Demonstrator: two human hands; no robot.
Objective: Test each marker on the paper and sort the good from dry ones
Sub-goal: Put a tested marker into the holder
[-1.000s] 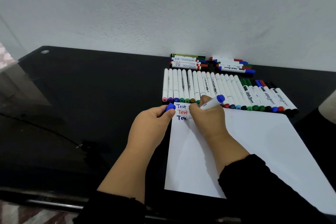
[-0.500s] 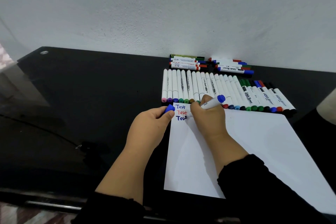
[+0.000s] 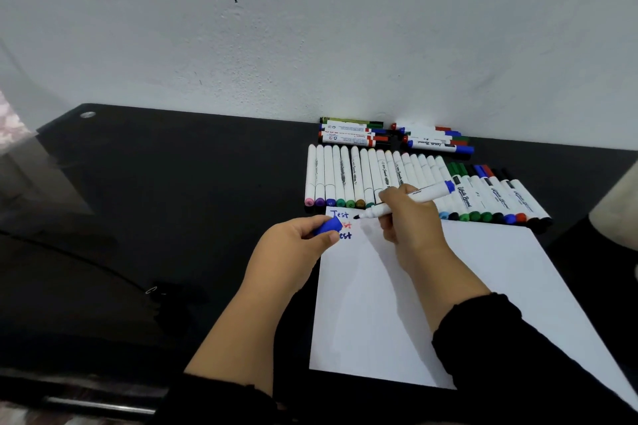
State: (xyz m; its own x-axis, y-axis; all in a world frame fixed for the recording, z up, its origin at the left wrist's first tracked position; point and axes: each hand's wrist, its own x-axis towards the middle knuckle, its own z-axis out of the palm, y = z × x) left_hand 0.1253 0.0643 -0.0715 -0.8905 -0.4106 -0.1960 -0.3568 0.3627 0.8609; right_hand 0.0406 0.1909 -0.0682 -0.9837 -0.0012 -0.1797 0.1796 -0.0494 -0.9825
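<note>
right hand grips uncapped blue marker, tip just above paper beside top "test" line. left hand pinches blue cap at paper's top left corner. row of capped markers lies along paper's far edge; two small piles behind the row.

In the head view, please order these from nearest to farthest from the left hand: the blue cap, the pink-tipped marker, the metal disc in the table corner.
1. Blue cap: pinched in the left hand itself.
2. Pink-tipped marker: just beyond the hand, at the left end of the row.
3. Metal disc: far left corner of the table.
</note>
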